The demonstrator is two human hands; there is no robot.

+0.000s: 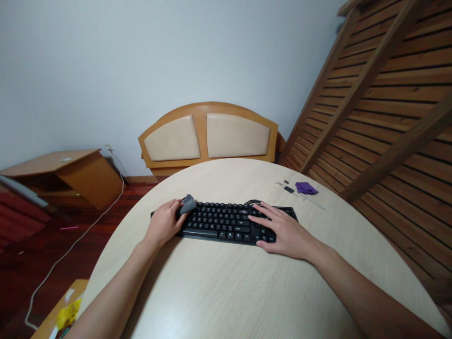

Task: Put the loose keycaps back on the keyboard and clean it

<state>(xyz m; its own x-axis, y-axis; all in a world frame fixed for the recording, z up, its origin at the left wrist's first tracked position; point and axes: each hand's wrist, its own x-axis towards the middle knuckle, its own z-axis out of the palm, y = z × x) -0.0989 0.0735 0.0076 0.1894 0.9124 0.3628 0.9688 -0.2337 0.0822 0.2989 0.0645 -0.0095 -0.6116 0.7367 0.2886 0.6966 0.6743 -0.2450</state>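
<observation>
A black computer keyboard (215, 221) lies flat on the round, light wood table (212, 282). My left hand (165, 219) is closed around a grey cloth (188, 205) at the keyboard's left end, with the cloth against the keys there. Over the keyboard's right part rests my right hand (278, 230), fingers spread, thumb at the front edge. It covers some of the right-hand keys. Behind the keyboard, a coiled black cable (253, 202) shows just beyond my right fingertips.
At the table's back right lie a folded purple cloth (306, 188), a small black object (288, 189) and a thin pale stick (314, 202). A wooden headboard (203, 110) stands behind the table, slatted wood (395, 94) on the right. A white cord (84, 233) crosses the floor.
</observation>
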